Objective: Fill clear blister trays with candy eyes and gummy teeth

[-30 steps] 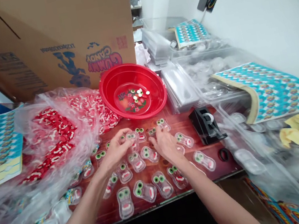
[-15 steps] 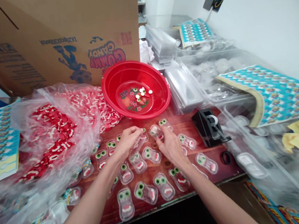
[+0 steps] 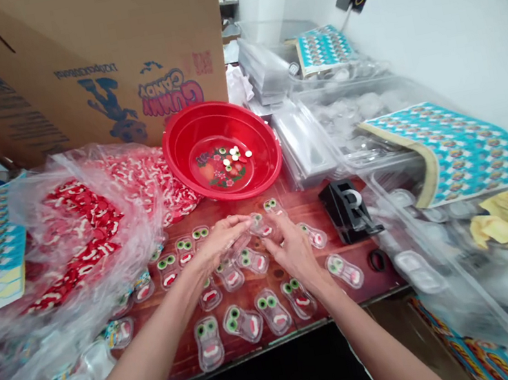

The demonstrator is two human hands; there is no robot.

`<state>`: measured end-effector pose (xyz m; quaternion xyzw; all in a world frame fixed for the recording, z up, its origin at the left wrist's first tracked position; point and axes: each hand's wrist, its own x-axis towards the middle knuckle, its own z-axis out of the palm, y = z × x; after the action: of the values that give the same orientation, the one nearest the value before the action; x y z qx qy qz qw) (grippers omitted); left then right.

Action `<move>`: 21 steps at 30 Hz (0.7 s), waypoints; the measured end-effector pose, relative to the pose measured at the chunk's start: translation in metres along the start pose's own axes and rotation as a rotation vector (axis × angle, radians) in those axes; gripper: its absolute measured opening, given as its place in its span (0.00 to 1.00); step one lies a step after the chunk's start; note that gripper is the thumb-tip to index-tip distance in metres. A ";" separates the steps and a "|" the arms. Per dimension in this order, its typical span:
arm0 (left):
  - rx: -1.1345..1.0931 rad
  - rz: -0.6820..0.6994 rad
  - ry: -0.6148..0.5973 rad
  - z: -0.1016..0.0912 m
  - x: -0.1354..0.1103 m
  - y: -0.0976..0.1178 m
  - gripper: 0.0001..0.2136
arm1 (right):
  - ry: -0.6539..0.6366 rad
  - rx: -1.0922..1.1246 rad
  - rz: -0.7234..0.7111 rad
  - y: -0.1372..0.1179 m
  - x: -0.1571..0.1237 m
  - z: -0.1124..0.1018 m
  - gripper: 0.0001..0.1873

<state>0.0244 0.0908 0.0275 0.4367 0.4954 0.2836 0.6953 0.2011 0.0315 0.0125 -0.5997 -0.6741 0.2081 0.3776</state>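
A small clear plastic blister pack [image 3: 261,225], with a green-ringed gummy eye and red-and-white gummy teeth in it, is raised just above the table between my hands. The fingers of my right hand [image 3: 289,241] are closed around its right and lower edge. From the left, my left hand [image 3: 226,237] brings its fingertips, pressed together, against the pack's left edge; anything tiny between them is hidden. Around both hands lie several filled packs, such as a nearby pack [image 3: 253,260] and a front pack [image 3: 273,311], each showing two eyes and a mouth.
Beyond my hands is a red basin [image 3: 274,167] with a few loose gummy eyes. Left stands a plastic bag of gummy teeth [image 3: 86,213]. A black tape dispenser [image 3: 339,214], a tape roll [image 3: 377,260] and stacked clear packaging [image 3: 307,141] sit right. A cardboard box [image 3: 75,44] rises behind.
My left hand has moved right, its fingertips going from beside the pack, with an eye at them, to its edge. My right hand still holds the pack. The view has shifted slightly.
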 end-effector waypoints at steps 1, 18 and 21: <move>-0.021 -0.016 -0.029 -0.001 -0.003 -0.001 0.18 | -0.013 0.013 -0.028 -0.001 -0.002 -0.001 0.23; 0.992 0.094 0.059 -0.003 0.045 0.012 0.21 | -0.199 -0.572 0.342 -0.017 0.013 0.018 0.18; 1.119 0.051 0.039 -0.001 0.049 0.018 0.19 | -0.225 -0.596 0.367 -0.018 0.016 0.021 0.19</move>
<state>0.0417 0.1402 0.0214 0.7457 0.5724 0.0023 0.3409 0.1735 0.0473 0.0164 -0.7677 -0.6237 0.1313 0.0664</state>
